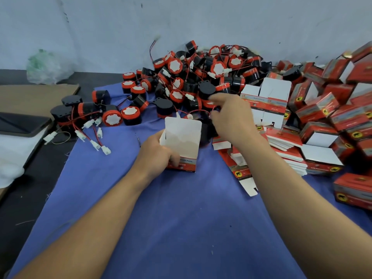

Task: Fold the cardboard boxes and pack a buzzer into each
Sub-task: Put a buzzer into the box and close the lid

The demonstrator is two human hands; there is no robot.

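The box (pixel 182 150) stood upright on the blue cloth (pixel 181 218) with its top flap raised, hiding the inside. The left grip (pixel 159 152) was closed round its left side. A black buzzer (pixel 207 130) sat just behind the box, below the right grip (pixel 229 115). That grip's fingers curled near a red wire (pixel 199 111), but I could not tell if they pinched it. Closed boxes (pixel 316 106) were heaped at the right.

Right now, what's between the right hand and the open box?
Head view: a black buzzer, partly hidden, sits between the right hand and the open box that the left hand grips.
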